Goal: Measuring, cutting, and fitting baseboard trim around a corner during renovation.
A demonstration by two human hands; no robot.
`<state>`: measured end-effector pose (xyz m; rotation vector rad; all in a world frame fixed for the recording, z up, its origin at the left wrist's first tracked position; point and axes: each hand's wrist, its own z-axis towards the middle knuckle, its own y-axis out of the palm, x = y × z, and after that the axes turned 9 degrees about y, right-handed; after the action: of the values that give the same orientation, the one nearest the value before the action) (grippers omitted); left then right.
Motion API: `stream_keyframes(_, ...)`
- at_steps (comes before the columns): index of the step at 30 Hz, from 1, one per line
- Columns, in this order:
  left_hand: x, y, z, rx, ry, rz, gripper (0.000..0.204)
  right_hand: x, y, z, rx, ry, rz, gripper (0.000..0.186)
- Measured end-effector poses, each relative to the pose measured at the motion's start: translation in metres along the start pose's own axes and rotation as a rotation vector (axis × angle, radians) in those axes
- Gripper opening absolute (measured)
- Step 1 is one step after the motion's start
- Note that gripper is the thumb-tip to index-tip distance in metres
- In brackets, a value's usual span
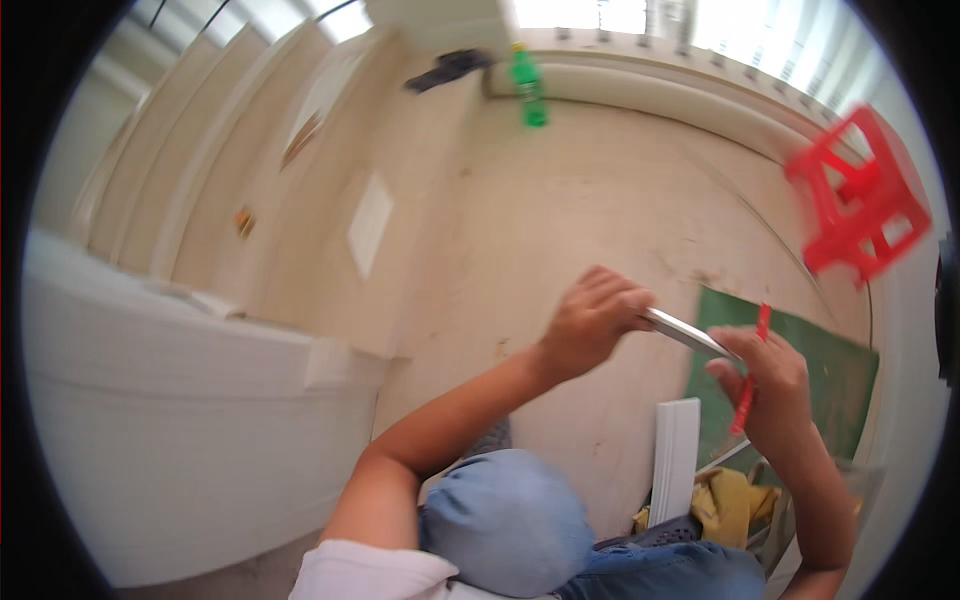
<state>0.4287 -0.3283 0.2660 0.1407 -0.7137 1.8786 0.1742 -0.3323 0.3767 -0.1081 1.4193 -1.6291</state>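
Both my hands are raised in front of me above the floor. A narrow silver-grey strip (688,333), metallic in look, slants between them. My left hand (592,318) is closed round its upper left end. At the other end my right hand (770,385) is bent, its thumb and fingers at the strip. A thin red stick (743,405), like a flat pencil, passes through the right hand and sticks out above and below it. Motion blurs both hands a little, and the fingers hide the strip's ends.
A green mat (840,375) lies right of my hands. By my knees are a white moulded board (675,450) and a yellow cloth (735,508). A red plastic stool (870,200) stands far right, a green bottle (528,88) at the back. Stairs (260,150) rise left, behind a white panel (190,420).
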Motion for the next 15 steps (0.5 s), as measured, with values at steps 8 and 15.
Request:
stream_keyframes(8,-0.031,-0.096,-0.068,0.379,-0.388,0.011,0.026,-0.046,0.082,0.116,-0.269,0.130,0.120,0.026)
stream_keyframes(15,-0.044,-0.200,-0.119,0.650,-0.650,0.658,0.036,-0.113,0.183,0.232,-0.426,-0.077,0.188,0.018)
